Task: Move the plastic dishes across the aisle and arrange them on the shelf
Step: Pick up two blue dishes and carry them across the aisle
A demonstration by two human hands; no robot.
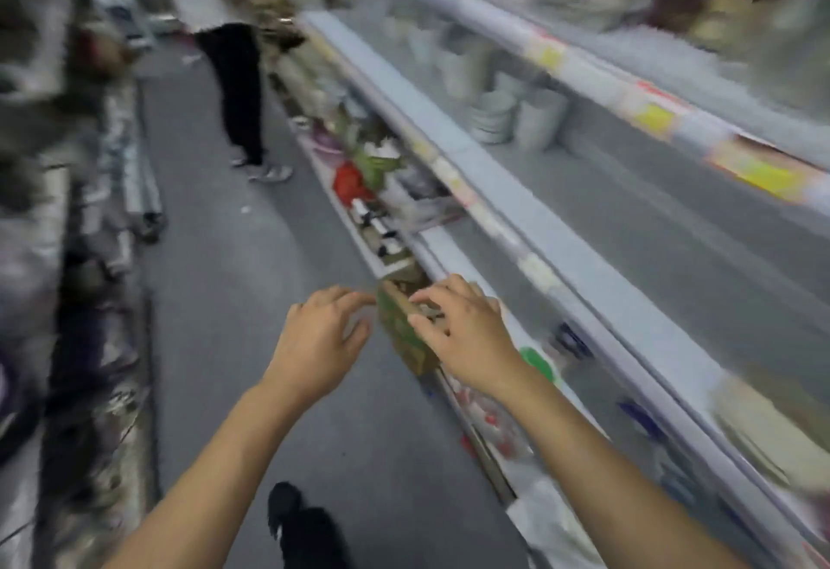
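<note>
Beside the shelf [516, 191], left hand [314, 344] and right hand [467, 335] reach forward, each grip loose, empty.

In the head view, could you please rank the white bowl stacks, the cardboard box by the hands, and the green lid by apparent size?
1. Bowl stacks
2. Cardboard box, part hidden by the right hand
3. Green lid
Blur and differing distances make the first two unsure.

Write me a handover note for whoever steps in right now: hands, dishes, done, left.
Left hand: open, empty, fingers loosely curled over the aisle floor.
Right hand: open, empty, reaching toward a cardboard box by the lowest shelf.
Dishes: white stacks sit on the middle shelf; the frame is too blurred to tell whether they are the plastic ones.
Done: cannot tell.
Left: pick up dishes, carry them across, arrange.
</note>
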